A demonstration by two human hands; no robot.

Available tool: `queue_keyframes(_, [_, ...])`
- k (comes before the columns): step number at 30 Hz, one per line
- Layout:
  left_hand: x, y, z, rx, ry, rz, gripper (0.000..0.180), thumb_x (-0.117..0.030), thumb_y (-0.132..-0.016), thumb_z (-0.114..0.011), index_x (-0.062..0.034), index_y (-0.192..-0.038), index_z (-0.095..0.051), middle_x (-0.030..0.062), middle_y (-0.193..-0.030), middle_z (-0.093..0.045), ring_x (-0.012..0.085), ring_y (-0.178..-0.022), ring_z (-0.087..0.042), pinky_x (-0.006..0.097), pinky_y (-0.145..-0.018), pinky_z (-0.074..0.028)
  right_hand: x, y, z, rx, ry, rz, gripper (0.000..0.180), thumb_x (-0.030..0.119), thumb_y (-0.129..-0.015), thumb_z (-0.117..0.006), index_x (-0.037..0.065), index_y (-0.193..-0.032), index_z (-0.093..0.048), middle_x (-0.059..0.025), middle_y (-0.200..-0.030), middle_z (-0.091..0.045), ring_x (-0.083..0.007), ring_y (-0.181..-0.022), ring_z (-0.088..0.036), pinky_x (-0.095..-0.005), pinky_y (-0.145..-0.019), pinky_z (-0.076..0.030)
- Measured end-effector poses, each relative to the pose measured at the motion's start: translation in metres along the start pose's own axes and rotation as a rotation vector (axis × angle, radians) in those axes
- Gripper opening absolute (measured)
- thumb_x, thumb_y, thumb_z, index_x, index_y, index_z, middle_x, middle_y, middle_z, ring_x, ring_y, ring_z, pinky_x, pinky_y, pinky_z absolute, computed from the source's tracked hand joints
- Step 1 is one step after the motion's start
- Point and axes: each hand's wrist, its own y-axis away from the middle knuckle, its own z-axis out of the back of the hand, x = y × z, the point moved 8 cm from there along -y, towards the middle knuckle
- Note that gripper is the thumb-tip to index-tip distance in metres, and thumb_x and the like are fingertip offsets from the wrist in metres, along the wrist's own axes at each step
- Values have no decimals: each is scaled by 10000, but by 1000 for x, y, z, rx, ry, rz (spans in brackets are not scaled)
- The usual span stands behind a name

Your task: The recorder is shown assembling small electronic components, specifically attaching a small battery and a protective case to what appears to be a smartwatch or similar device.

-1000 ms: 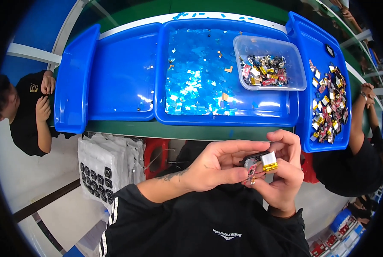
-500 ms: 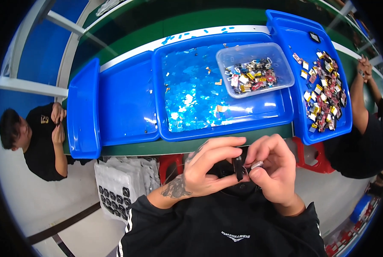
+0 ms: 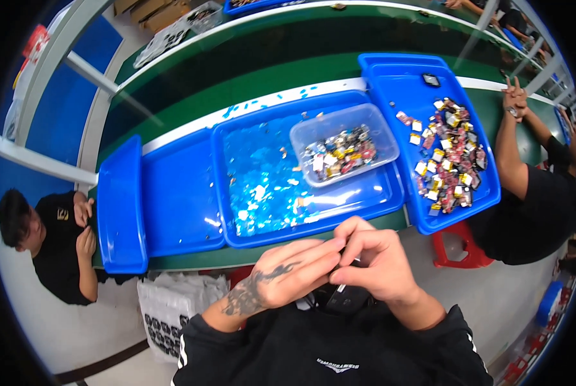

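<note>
My left hand (image 3: 294,273), tattooed on the back and wrist, is closed with its fingers stretched over a small black part that is now almost wholly hidden. Against those fingertips presses my right hand (image 3: 378,265), its thumb and index finger pinched together. What lies in the right-hand pinch is covered; only a tiny pale glint shows between the fingers. Both hands are raised in front of my chest, just off the near edge of the blue trays. Nearest beyond them is a wide blue tray (image 3: 307,236) holding shiny blue film pieces.
A clear plastic box (image 3: 388,156) of small electronic parts stands inside the wide tray. To its right, another blue tray (image 3: 400,83) holds a heap of similar parts. More blue trays (image 3: 178,193) line the left. People sit at both sides; a red stool (image 3: 452,248) stands at right.
My hands have drawn together and shifted slightly left and down in the picture, covering the black part and the small silvery piece. The view has tilted, showing more of the far side.
</note>
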Motion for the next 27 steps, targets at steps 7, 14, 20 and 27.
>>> queue_keyframes(7, [19, 7, -5, -168, 290, 201, 624, -21, -643, -860, -3, -1195, -570, 187, -1140, -661, 267, -919, -696, 324, -745, -571, -10, 1, -4, 29, -253, -256, 69, -29, -842, -661, -16, -841, -593, -75, -1110, -518, -136, -960, -561, -279, -848, -464])
queue_keyframes(14, [50, 35, -8, -355, 961, 397, 699, 98, -717, -779, 71, -1312, -414, 264, -1335, -495, 269, -1110, -612, 379, -957, -514, 12, -8, -7, 95, 195, -16, 55, 24, -890, -616, 13, -870, -566, -46, -959, -554, -111, -905, -528, -252, -811, -418])
queue_keyframes(20, [46, 31, -8, -372, 955, 383, 699, 76, -722, -784, 39, -1313, -414, 274, -1336, -480, 311, -1138, -595, 416, -986, -499, 6, -1, -8, -11, -157, -35, 67, 18, -924, -568, 11, -960, -512, -61, -959, -567, -98, -886, -534, -247, -809, -440])
queue_keyframes(27, [26, 28, 10, -275, 332, 219, 564, -109, -670, -870, -30, -1156, -597, 194, -1209, -585, 285, -1019, -652, 341, -798, -558, 9, 1, -11, -76, 279, 76, 268, -47, -807, -693, 21, -963, -487, -80, -952, -579, -116, -858, -587, -242, -766, -488])
